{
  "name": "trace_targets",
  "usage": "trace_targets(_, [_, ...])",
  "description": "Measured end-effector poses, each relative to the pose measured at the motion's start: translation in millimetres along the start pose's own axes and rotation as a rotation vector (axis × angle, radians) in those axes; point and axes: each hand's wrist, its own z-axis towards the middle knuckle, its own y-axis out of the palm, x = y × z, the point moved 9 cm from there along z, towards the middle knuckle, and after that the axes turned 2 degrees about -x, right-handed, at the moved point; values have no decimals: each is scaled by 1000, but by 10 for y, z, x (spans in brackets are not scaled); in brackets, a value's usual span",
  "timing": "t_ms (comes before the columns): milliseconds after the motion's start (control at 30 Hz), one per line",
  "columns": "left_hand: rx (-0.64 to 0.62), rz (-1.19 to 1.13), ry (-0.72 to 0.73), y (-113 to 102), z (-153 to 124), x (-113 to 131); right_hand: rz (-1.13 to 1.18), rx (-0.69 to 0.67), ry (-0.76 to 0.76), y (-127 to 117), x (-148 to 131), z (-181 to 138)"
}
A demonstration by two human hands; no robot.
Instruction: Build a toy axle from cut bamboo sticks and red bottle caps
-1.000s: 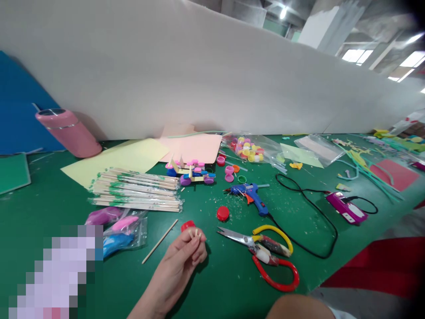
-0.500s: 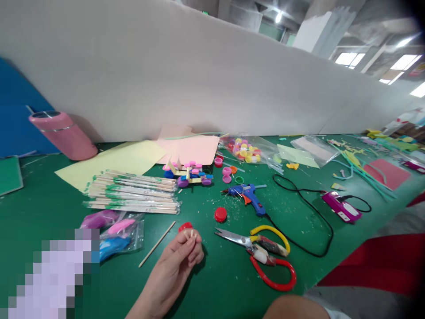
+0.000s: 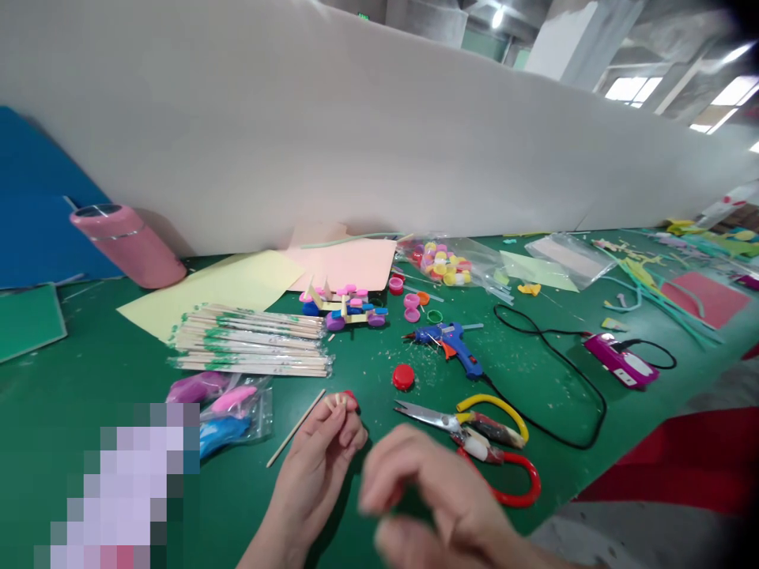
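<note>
In the head view my left hand (image 3: 325, 446) is closed, thumb pressed against fingers. Short pale stick pieces (image 3: 339, 402), apparently wood, poke out at its fingertips; how many is unclear. Just behind those fingers a red bottle cap (image 3: 349, 396) shows in part. My right hand (image 3: 430, 494) is motion-blurred, with a gap between curled fingers and thumb and nothing visible in it. It partly covers the red handle of the scissors (image 3: 427, 414), which lie with blades slightly apart. A thin wooden stick (image 3: 295, 429) rests left of my left hand. Another red cap (image 3: 403, 377) lies on the table.
A blue glue gun (image 3: 447, 341) is wired to a purple power strip (image 3: 621, 360). Wrapped bamboo sticks (image 3: 252, 341), small model cars (image 3: 356, 319) and bags of coloured clay (image 3: 228, 423) lie at left. Behind stand a pink bottle (image 3: 134, 246) and a bag of caps (image 3: 442, 263).
My right hand has risen from the bottom edge toward my left hand. My left hand keeps its pinch. The whole view has shifted slightly.
</note>
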Motion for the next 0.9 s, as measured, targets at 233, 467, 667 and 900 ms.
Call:
trace_targets(233, [45, -65, 63, 1, -43, 99, -500, 182, 282, -965, 811, -600])
trace_targets(467, [67, -27, 86, -13, -35, 125, -628, 57, 334, -1003, 966, -639])
trace_targets(667, [67, 37, 62, 12, -55, 87, -700, 89, 388, -1174, 1100, -901])
trace_targets(900, [39, 56, -36, 26, -65, -71, -749, 255, 361, -1225, 869, -695])
